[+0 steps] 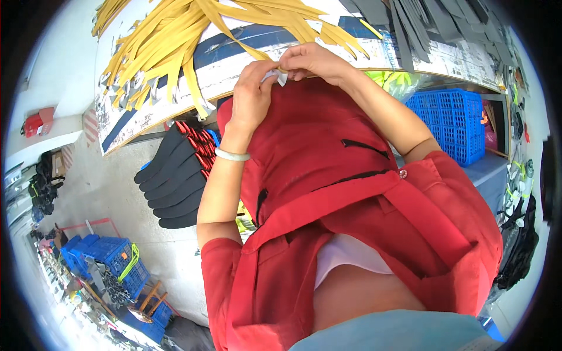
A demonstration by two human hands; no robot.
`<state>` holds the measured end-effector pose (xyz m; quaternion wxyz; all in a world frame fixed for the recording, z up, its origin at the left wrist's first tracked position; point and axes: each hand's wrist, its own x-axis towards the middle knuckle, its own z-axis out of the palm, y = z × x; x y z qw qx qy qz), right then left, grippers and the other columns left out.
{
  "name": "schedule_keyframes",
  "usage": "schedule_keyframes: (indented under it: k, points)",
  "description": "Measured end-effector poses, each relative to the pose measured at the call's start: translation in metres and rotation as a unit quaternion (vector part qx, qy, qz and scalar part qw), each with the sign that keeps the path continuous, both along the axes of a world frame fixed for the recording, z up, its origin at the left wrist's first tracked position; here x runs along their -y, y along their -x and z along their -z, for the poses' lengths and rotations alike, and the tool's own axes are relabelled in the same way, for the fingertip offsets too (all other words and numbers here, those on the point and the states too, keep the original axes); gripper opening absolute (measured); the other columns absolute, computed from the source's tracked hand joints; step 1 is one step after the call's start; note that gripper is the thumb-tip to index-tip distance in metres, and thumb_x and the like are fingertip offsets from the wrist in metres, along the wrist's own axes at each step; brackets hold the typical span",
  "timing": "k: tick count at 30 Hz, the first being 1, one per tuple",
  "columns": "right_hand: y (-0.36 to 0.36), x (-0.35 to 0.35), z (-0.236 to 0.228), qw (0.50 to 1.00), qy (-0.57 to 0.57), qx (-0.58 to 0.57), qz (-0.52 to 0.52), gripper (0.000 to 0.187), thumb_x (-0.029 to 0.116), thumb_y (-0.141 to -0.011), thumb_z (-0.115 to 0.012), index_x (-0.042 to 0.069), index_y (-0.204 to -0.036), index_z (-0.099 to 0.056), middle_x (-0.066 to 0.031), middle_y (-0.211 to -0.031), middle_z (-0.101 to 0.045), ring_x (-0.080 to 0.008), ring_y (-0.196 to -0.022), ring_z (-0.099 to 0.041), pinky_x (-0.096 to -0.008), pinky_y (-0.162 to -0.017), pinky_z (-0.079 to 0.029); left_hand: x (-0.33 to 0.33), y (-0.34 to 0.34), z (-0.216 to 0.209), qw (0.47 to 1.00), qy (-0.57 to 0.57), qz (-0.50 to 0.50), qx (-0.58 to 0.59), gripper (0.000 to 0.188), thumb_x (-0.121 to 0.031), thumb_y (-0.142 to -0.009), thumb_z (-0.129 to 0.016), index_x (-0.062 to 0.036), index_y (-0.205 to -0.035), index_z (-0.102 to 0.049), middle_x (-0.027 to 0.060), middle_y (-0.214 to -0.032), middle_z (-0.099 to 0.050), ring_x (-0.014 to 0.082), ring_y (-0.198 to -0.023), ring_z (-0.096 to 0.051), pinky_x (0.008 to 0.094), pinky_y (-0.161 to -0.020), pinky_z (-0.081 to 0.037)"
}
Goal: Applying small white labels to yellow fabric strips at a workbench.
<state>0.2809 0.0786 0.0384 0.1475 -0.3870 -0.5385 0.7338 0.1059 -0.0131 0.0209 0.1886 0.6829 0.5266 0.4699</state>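
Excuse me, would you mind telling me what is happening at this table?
A person in red workwear holds a pale-tipped yellow piece between the left hand and right hand, at the near edge of the table. Many yellow strips lie heaped beyond, with dark grey strips to the right.

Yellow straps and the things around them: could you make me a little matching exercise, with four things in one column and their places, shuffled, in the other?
Things
1. Yellow straps
2. Dark grey strips
3. Pale bracelet
4. Black pieces with red ends

Places
A. Around the left wrist
B. To the left of the left forearm
C. Heaped across the left and middle of the tabletop
D. At the tabletop's right end

Pairs: 1-C, 2-D, 3-A, 4-B
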Motion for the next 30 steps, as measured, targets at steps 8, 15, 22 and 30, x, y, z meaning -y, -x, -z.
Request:
schedule_keyframes:
  k: [8,15,22,30]
  points:
    - [0.015,0.014,0.004,0.997,-0.032,-0.06,-0.045,0.014,0.021,-0.09,-0.062,0.008,-0.095,-0.065,0.0016,-0.084,-0.063,-0.0067,-0.075,-0.059,-0.0197,-0.068,-0.048,0.018,0.012,0.001,0.995,0.094,-0.014,0.034,0.016,0.003,-0.077,-0.065,-0.0017,-0.092,-0.064,0.013,-0.093,-0.064,0.0303,-0.086,-0.061,0.0366,-0.077,-0.05]
    - [0.018,0.021,0.039,0.926,-0.365,0.065,-0.07,0.014,0.016,-0.091,-0.057,0.004,-0.096,-0.063,-0.0056,-0.089,-0.063,-0.0171,-0.082,-0.061,-0.0295,-0.075,-0.047,0.017,0.016,0.033,0.995,0.087,0.005,0.039,0.014,0.006,-0.078,-0.061,-0.0015,-0.088,-0.067,0.0139,-0.092,-0.064,0.0308,-0.09,-0.061,0.0356,-0.079,-0.05]
    - [0.02,0.028,0.06,0.847,-0.523,0.085,-0.051,0.014,0.012,-0.085,-0.056,0.004,-0.092,-0.065,-0.0117,-0.094,-0.062,-0.0306,-0.09,-0.06,-0.0377,-0.079,-0.049,0.031,0.015,0.037,0.994,0.047,0.019,-0.099,0.027,0.006,-0.078,-0.059,-0.0037,-0.103,-0.065,0.0134,-0.108,-0.06,0.0328,-0.1,-0.059,0.0385,-0.087,-0.048]
    - [0.012,0.028,0.057,0.88,-0.469,0.074,-0.019,0.013,0.01,-0.086,-0.056,0.004,-0.093,-0.065,-0.0123,-0.093,-0.061,-0.0299,-0.087,-0.06,-0.0365,-0.078,-0.048,-0.001,0.023,0.042,0.958,-0.053,0.071,-0.271,0.028,0.0,-0.073,-0.062,-0.0055,-0.1,-0.064,0.0104,-0.095,-0.059,0.0318,-0.085,-0.057,0.0412,-0.075,-0.048]
